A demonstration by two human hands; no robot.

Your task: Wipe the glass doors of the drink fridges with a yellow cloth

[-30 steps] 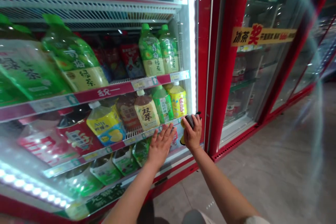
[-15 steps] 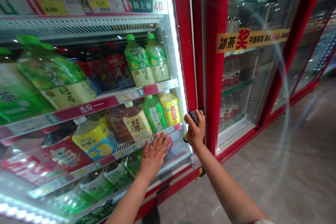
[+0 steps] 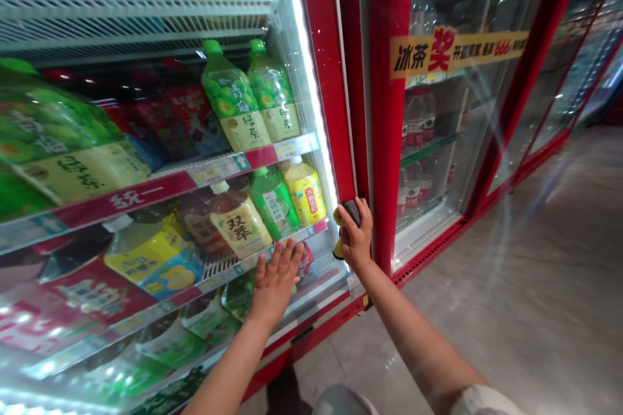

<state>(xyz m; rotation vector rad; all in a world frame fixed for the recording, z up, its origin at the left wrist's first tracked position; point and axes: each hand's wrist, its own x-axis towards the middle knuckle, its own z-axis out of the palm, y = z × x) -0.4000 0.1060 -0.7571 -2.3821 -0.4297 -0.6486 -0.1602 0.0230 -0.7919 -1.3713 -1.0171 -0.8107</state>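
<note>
My left hand lies flat with fingers spread against the glass door of a lit drinks cooler, over the lower shelf edge. Behind the glass near it stand a brown bottle, a green bottle and a yellow bottle. My right hand is closed around a dark grey and yellow cloth, pressed at the red door frame beside the glass edge. Part of the cloth is hidden by the fingers.
Large green tea bottles fill the shelf at left. To the right, a second red-framed cooler holds water bottles behind glass, with a yellow banner across it. Grey tiled floor extends at lower right.
The view has shifted, so the cooler and both hands appear slightly further left. My right hand still grips the cloth at the frame, and my left hand remains flat on the glass.
</note>
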